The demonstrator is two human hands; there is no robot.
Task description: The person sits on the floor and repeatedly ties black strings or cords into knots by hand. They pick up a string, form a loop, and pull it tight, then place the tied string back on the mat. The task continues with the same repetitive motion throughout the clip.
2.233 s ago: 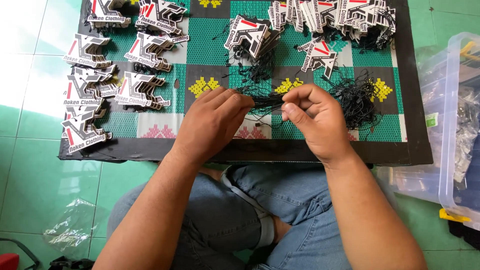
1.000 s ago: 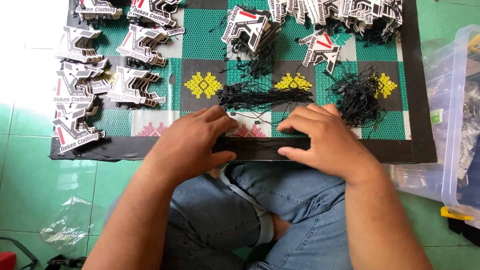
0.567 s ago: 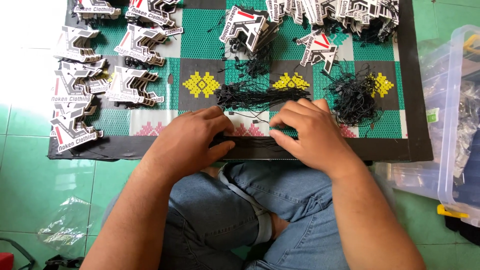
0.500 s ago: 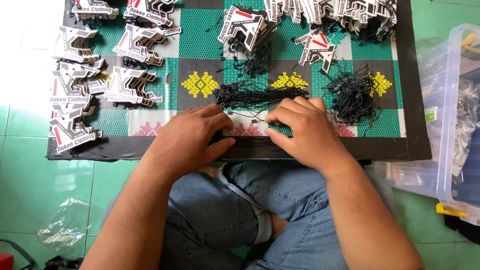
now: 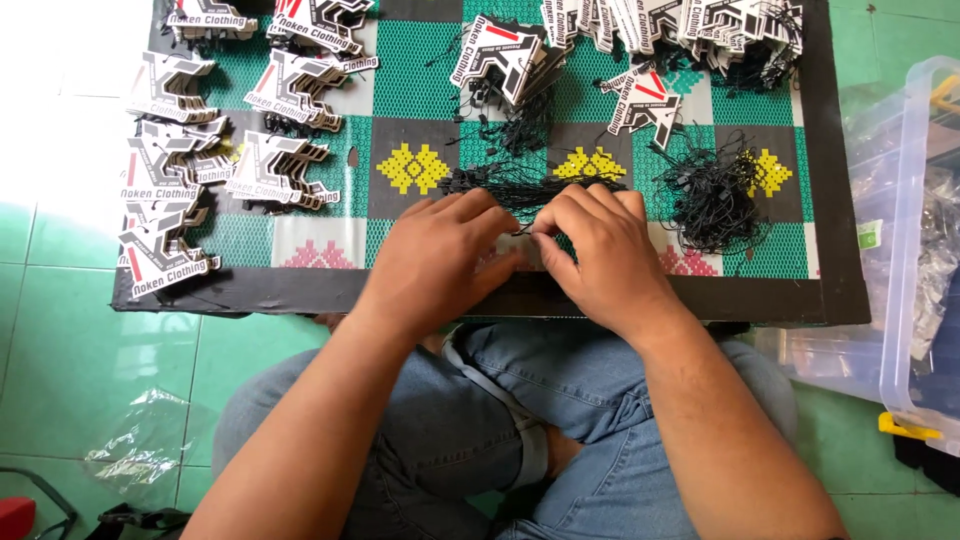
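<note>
My left hand (image 5: 440,258) and my right hand (image 5: 597,252) meet over the near edge of a patterned board (image 5: 300,290), fingertips pinched together on a thin black string tag loop (image 5: 527,232). Just beyond my fingers lies a straight bundle of black strings (image 5: 510,182). A loose tangle of the same strings (image 5: 715,195) lies to the right. Black, white and red die-cut hang tags are stacked at the left (image 5: 170,225) and along the far edge (image 5: 650,25), with one tag (image 5: 645,100) lying alone.
The board rests on a green tiled floor (image 5: 60,340), over my crossed legs in jeans (image 5: 500,430). A clear plastic bin (image 5: 915,250) stands at the right. A crumpled clear bag (image 5: 135,455) lies on the floor at the lower left.
My hands moved from lying flat on the board's near edge to coming together, fingertips pinching a string below the bundle. The straight bundle now lies on the board.
</note>
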